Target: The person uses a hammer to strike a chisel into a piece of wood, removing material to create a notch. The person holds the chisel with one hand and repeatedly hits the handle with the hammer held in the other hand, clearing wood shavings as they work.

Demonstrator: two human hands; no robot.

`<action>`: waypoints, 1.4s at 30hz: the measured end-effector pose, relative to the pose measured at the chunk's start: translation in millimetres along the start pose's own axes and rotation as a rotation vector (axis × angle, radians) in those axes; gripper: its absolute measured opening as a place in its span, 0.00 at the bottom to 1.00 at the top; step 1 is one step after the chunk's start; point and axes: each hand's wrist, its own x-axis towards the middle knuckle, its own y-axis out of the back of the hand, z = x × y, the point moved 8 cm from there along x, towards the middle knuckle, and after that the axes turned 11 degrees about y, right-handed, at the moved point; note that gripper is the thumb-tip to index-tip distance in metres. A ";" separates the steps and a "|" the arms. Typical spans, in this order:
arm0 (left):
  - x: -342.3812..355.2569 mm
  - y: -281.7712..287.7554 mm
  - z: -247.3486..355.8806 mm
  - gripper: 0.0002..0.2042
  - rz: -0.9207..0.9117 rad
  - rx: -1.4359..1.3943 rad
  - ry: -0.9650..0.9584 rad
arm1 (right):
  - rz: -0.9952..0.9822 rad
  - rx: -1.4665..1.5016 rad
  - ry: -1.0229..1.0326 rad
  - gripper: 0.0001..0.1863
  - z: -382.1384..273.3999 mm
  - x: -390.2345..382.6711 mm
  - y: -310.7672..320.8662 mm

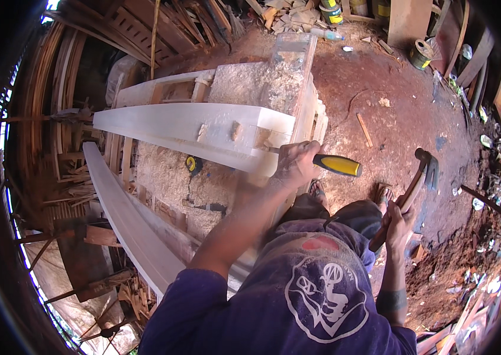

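My left hand (299,161) is closed round a chisel (339,165) with a yellow and black handle. Its blade points left at the end of a pale, thick timber beam (179,127), where a cut recess (264,139) shows; my fingers hide much of the blade, so I cannot tell how deep the tip sits. In my right hand (397,223) is a claw hammer (411,192), gripped by its wooden handle. The hammer's metal head is raised to the right, apart from the chisel. Small wood chips lie on the beam's upper face.
Under the beam is a shavings-covered workbench (232,83), with a yellow and black tape measure (192,164) on it. A long curved board (126,216) leans at the left. Tins (421,54) and scrap wood line the back; a loose stick (364,130) lies on the dirt floor.
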 end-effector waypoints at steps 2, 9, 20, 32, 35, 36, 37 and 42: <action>1.3 4.4 2.3 0.13 0.000 0.029 -0.005 | -0.004 -0.006 0.018 0.06 -0.2 0.2 0.2; -3.2 9.1 5.4 0.14 -0.001 0.017 -0.037 | 0.023 0.014 0.019 0.06 -5.2 -3.2 2.4; 7.8 30.7 17.5 0.14 0.218 -0.010 -0.152 | 0.026 0.050 0.008 0.08 -11.5 -8.7 2.8; 3.5 5.2 -7.2 0.14 0.000 -0.018 0.011 | 0.089 0.053 0.109 0.07 -29.4 -8.5 4.1; 1.8 8.6 -3.0 0.13 0.049 0.013 -0.025 | 0.170 0.066 0.252 0.06 -50.4 -12.2 11.9; 3.6 7.2 -2.8 0.13 0.025 0.025 -0.009 | 0.173 0.085 0.265 0.06 -56.9 -13.8 13.7; 4.9 5.2 -3.5 0.12 0.001 0.037 0.008 | 0.173 0.084 0.262 0.06 -57.0 -15.4 8.7; 11.1 -4.2 -0.4 0.12 0.008 0.102 -0.009 | -0.149 -0.021 0.355 0.03 -35.8 -43.8 -47.7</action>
